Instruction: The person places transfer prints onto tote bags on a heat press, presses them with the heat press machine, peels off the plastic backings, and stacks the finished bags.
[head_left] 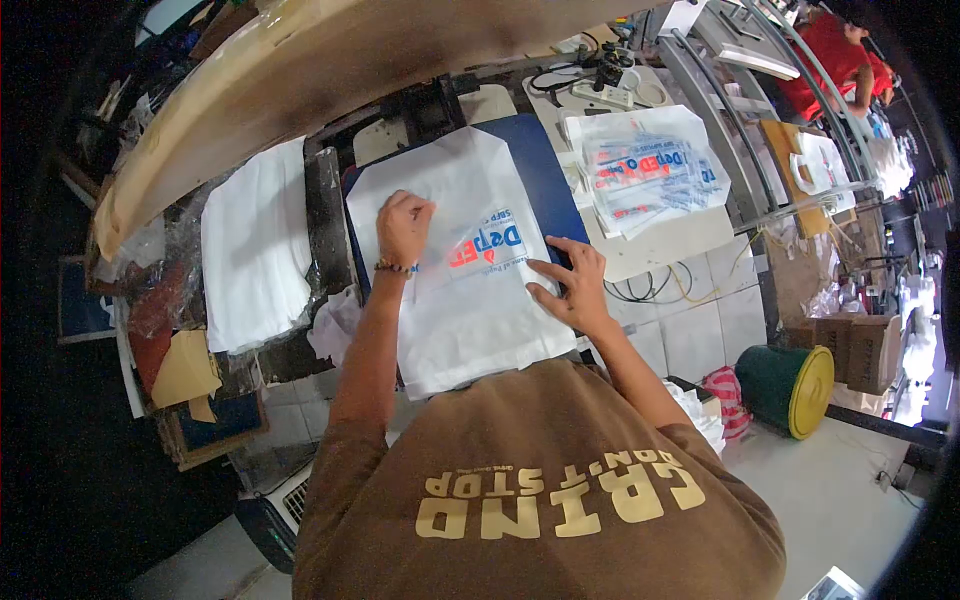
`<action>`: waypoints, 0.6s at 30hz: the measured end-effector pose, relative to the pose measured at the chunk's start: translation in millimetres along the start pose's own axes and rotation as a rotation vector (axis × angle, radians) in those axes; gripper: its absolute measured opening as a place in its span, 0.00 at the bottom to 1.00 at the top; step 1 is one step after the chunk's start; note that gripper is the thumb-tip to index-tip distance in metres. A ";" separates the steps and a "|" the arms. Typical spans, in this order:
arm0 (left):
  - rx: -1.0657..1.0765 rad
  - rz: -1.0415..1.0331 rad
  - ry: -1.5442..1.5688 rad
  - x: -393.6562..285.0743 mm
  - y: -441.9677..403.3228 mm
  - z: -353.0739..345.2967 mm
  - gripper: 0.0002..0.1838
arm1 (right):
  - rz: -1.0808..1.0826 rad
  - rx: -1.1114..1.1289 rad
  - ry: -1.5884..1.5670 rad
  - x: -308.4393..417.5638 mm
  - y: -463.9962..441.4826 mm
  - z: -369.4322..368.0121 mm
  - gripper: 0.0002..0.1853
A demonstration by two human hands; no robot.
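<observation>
A white bag-like sheet [450,330] with blue and red "DepED" lettering lies flat on a dark blue board [540,165]. My left hand [404,228], a beaded bracelet at its wrist, is curled closed over the sheet's left part. Whatever its fingers may pinch is hidden. At the sheet's right edge rests my right hand [575,283], its fingers apart and touching the sheet and the board. A slightly different-toned patch shows around the print, though I cannot tell whether it is a separate film.
To the left sits a stack of plain white sheets [258,245]. Printed white sheets [650,165] are piled on a pale table [690,235] at right. A curved brown panel [330,75] hangs overhead. Farther right are a green bin [775,390] and a person in red [830,65].
</observation>
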State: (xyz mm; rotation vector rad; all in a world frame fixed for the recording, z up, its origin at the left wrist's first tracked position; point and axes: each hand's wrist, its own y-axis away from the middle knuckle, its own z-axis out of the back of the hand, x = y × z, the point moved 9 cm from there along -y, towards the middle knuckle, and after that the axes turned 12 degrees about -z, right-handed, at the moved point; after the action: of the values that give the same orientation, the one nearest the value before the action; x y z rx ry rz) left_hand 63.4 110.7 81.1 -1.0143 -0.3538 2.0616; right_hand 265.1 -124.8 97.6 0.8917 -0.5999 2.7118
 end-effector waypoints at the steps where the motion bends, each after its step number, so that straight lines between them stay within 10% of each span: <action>1: -0.031 0.018 -0.032 6.1 0.3 4.9 0.05 | -0.004 -0.002 -0.002 0.4 -0.2 -0.6 0.21; 18: -0.039 -0.113 -0.229 48.9 -15.3 31.3 0.07 | -0.005 -0.001 0.023 -2.2 -1.1 -3.1 0.20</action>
State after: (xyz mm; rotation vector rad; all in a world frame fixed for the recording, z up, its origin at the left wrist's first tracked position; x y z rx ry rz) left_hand 29.9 160.5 83.0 -0.7632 -0.5579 2.0781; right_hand 265.6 -122.6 94.3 0.8589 -0.5936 2.7132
